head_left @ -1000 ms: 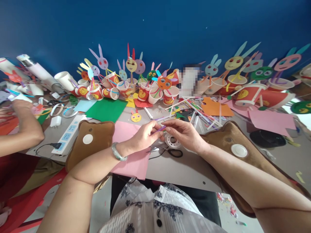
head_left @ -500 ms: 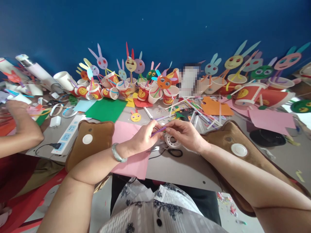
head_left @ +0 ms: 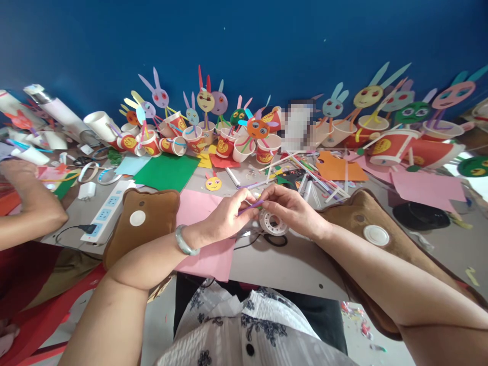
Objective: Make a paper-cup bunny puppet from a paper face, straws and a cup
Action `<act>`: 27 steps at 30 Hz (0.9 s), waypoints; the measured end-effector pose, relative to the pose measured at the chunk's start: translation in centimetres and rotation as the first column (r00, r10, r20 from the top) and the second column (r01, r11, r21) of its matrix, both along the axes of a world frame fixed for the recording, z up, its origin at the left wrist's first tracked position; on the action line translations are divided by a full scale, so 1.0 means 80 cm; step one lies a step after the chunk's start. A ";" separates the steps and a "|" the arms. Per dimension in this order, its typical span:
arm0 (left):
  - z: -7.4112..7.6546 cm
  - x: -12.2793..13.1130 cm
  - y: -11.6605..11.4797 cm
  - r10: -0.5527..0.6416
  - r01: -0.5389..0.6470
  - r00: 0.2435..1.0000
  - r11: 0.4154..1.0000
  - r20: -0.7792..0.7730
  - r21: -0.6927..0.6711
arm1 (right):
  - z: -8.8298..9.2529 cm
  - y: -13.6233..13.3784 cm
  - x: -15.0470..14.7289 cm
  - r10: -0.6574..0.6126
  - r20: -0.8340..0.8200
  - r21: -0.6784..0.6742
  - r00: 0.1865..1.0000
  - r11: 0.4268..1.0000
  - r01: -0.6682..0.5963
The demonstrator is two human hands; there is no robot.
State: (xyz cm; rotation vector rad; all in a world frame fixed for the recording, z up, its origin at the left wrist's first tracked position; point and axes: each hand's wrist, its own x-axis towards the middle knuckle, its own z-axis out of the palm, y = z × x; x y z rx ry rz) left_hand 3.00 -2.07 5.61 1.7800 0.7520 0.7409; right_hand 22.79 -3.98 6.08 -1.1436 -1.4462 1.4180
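Observation:
A thin purple strip (head_left: 250, 207), seemingly paper, is pinched between the fingers of my left hand (head_left: 227, 212). My right hand (head_left: 293, 209) closes its thumb and fingers on the strip's right end, where a bit of green shows. Fingers hide part of it. Just below my right hand lies a white tape roll (head_left: 273, 223), partly covered by that hand. Black-handled scissors (head_left: 275, 240) rest beside the roll. Pink paper (head_left: 206, 259) spreads under my left wrist. Beyond my left hand is a small yellow paper rabbit face (head_left: 213, 183).
Paper cups (head_left: 267, 151) with paper rabbits line the blue wall. Brown hot-water bags (head_left: 150, 239) flank my arms. Left are a power strip (head_left: 107, 213) and another person's arm (head_left: 34, 213). Green paper (head_left: 163, 170), orange paper (head_left: 339, 166) and scattered sticks (head_left: 310, 170) lie farther back.
My fingers shift slightly on the purple strip, and a bit of green now shows at its right end. Otherwise both hands stay nearly in place.

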 end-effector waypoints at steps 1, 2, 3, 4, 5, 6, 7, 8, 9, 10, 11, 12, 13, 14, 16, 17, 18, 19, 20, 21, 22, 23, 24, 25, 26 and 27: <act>0.000 0.000 0.000 0.006 -0.006 1.000 1.000 -0.004 -0.004 | 0.000 0.000 0.000 -0.009 0.004 0.000 1.000 1.000 0.009; 0.001 0.000 0.000 0.012 -0.013 1.000 1.000 -0.011 -0.006 | 0.001 0.000 -0.001 -0.016 0.008 0.002 1.000 1.000 0.016; 0.001 -0.001 0.000 0.019 -0.019 1.000 1.000 -0.023 -0.009 | 0.001 -0.001 -0.001 -0.020 0.014 0.003 1.000 1.000 0.020; 0.000 -0.001 0.000 0.024 -0.024 0.999 1.000 -0.038 -0.012 | 0.002 -0.001 -0.001 -0.022 0.021 0.003 1.000 1.000 0.022; 0.000 -0.002 0.001 0.028 -0.029 0.998 0.999 -0.052 -0.018 | 0.002 -0.001 -0.001 -0.023 0.030 0.002 0.999 1.000 0.023; -0.001 -0.002 0.001 0.032 -0.034 0.998 0.999 -0.061 -0.025 | 0.002 -0.001 -0.001 -0.023 0.038 0.003 0.999 1.000 0.023; -0.002 -0.002 0.002 0.037 -0.039 0.997 0.999 -0.063 -0.031 | 0.002 -0.001 0.000 -0.025 0.043 0.004 0.999 1.000 0.025; -0.003 -0.002 0.002 0.040 -0.042 0.998 0.998 -0.054 -0.037 | 0.002 -0.001 0.000 -0.026 0.045 0.007 0.999 1.000 0.026; -0.003 -0.002 0.003 0.038 -0.040 0.999 0.998 -0.035 -0.044 | 0.002 0.000 0.000 -0.027 0.044 0.010 0.999 1.000 0.027; -0.004 -0.001 0.003 0.029 -0.030 1.000 0.998 -0.009 -0.054 | 0.001 0.000 0.000 -0.028 0.044 0.014 0.999 1.000 0.027; -0.004 -0.001 0.004 0.015 -0.014 1.000 0.998 0.019 -0.066 | 0.000 0.000 0.000 -0.028 0.045 0.020 0.999 0.999 0.027; -0.003 0.000 0.004 0.000 0.004 0.999 0.997 0.045 -0.080 | 0.000 0.001 0.001 -0.033 0.049 0.028 0.998 0.999 0.032; -0.003 0.001 0.004 -0.010 0.016 0.998 0.995 0.068 -0.096 | -0.001 0.001 0.001 -0.044 0.057 0.040 0.997 0.998 0.042; -0.002 0.001 0.005 -0.011 0.021 0.996 0.993 0.086 -0.113 | -0.002 0.002 0.001 -0.059 0.065 0.056 0.996 0.997 0.055; -0.001 0.001 0.006 0.003 0.015 0.994 0.987 0.109 -0.159 | -0.004 0.003 0.001 -0.078 0.051 0.095 0.996 0.993 0.073; -0.001 0.001 0.007 0.015 0.007 0.993 0.982 0.116 -0.188 | -0.005 0.003 0.000 -0.074 0.040 0.109 0.996 0.992 0.069; 0.000 0.001 0.008 0.027 -0.002 0.993 0.977 0.117 -0.212 | -0.005 0.003 0.000 -0.063 0.038 0.119 0.997 0.991 0.058; -0.001 0.000 0.010 0.037 -0.011 0.993 0.973 0.113 -0.229 | -0.005 0.003 0.000 -0.051 0.049 0.127 0.997 0.991 0.045; -0.001 0.000 0.011 0.045 -0.019 0.993 0.971 0.105 -0.238 | -0.005 0.002 0.000 -0.049 0.079 0.141 0.996 0.989 0.038; -0.002 -0.001 0.012 0.052 -0.027 0.994 0.970 0.098 -0.241 | -0.005 0.002 0.001 -0.065 0.135 0.164 0.989 0.986 0.043; -0.003 -0.001 0.014 0.057 -0.032 0.994 0.969 0.096 -0.243 | -0.006 0.002 0.001 -0.100 0.207 0.195 0.973 0.979 0.059; -0.004 -0.001 0.015 0.059 -0.032 0.993 0.967 0.101 -0.251 | -0.006 0.002 0.002 -0.147 0.278 0.234 0.949 0.969 0.082; -0.005 0.000 0.016 0.059 -0.027 0.992 0.963 0.112 -0.269 | -0.007 0.002 0.004 -0.195 0.340 0.272 0.920 0.957 0.102; -0.007 0.000 0.017 0.062 -0.023 0.990 0.956 0.126 -0.293 | -0.008 0.002 0.005 -0.236 0.393 0.306 0.889 0.945 0.116; -0.008 0.001 0.018 0.068 -0.020 0.988 0.949 0.141 -0.316 | -0.009 0.002 0.005 -0.267 0.430 0.336 0.862 0.934 0.122; -0.010 0.001 0.019 0.075 -0.020 0.985 0.943 0.153 -0.332 | -0.010 0.002 0.006 -0.288 0.450 0.365 0.845 0.923 0.120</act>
